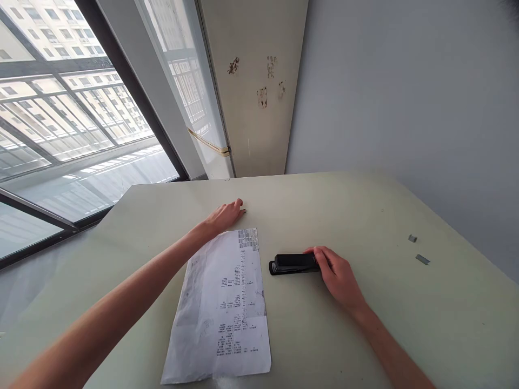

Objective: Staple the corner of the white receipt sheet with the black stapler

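Observation:
My right hand (pixel 336 273) is closed around the right end of a black stapler (pixel 294 262), thumb in front and fingers behind it. The stapler lies on its base on the pale table, its other end pointing left toward a printed sheet of paper (pixel 231 308). This sheet lies flat, with small dark print mostly along its right half. Beyond the sheet's top edge, my left hand (pixel 226 215) is low over the table with its fingers curled together. A tiny dark bit shows at its fingertips, too small to name. My left forearm crosses over the paper's upper left corner.
Two small grey strips (pixel 422 260) lie on the right part of the table (pixel 344 216). A grey wall (pixel 397 92) borders the table at the right. Behind it stands a beige panel (pixel 255 124) with brown marks. Large windows (pixel 73 108) are at the left.

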Available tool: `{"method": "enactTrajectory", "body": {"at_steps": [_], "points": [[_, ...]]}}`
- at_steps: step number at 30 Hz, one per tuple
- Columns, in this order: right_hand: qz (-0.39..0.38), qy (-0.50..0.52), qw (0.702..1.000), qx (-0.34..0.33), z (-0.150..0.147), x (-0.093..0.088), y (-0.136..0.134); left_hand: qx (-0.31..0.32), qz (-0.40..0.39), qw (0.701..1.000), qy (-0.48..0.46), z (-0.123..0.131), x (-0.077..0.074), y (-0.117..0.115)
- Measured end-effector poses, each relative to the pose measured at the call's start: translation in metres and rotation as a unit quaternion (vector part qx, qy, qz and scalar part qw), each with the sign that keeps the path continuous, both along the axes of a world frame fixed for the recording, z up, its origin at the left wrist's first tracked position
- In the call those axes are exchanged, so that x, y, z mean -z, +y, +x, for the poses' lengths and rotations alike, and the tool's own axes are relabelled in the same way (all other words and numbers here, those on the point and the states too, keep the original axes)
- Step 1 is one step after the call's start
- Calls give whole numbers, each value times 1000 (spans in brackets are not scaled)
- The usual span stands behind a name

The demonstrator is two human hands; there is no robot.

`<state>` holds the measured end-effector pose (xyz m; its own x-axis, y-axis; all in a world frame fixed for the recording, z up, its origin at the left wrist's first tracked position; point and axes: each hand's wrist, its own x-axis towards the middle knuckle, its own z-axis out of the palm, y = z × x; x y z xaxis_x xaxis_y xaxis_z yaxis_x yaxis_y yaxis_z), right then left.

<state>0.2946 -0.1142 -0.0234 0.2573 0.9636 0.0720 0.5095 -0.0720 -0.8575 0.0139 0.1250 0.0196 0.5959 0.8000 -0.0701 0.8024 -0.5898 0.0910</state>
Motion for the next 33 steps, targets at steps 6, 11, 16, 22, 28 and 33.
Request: {"method": "enactTrajectory", "body": {"at_steps": [6, 11, 16, 22, 28, 33], "points": [[5, 6, 1000, 1, 0, 1, 0, 9, -10, 999, 51, 4, -1, 0], [1, 9, 1000, -3, 0, 0, 0, 20, -8, 997, 69, 5, -6, -1], [-8, 14, 1000, 3, -1, -1, -1, 33, -1, 996, 80, 1, -6, -3], [-10, 13, 1000, 2, -1, -2, -1, 42, -1, 997, 66, -2, -6, -4], [-4, 12, 1000, -2, 0, 0, -1, 31, -25, 999, -1, -6, -7, -7], [2, 7, 1000, -4, 0, 0, -1, 7, -80, 987, -138, -6, -13, -11]]}}
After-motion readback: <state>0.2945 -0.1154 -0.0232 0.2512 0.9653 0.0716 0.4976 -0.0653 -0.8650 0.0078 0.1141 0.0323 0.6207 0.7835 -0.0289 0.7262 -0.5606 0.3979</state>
